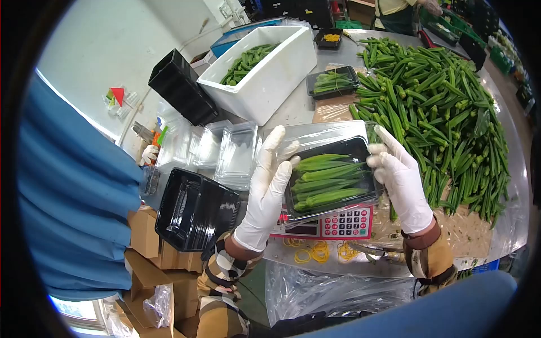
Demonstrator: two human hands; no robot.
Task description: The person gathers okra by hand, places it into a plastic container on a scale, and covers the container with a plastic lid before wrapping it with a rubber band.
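1. Grey worktop [293, 110], running from near centre to far right, carrying nearly everything here.
2. Loose okra heap [445, 107], spread wide over the right side of the worktop.
3. White tub [270, 73] at far left of centre, partly filled with more okra.
4. Stack of black trays [194, 208] at near left, tilted, just beside the left forearm; another black stack [180, 84] farther back, left of the white tub.
5. Clear lids [222, 149] stacked between the two black stacks.
6. Black tray of okra [332, 180] under a clear lid, held up at centre above a pink calculator [344, 222].
7. Second filled tray [332, 81] resting far behind, right of the tub.
8. Left hand [267, 188], white-gloved, clamped on the held tray's left edge, fingers up along the lid.
9. Right hand [403, 183], white-gloved, gripping the tray's right edge.
10. Yellow rubber bands [313, 250] scattered near, below the calculator.
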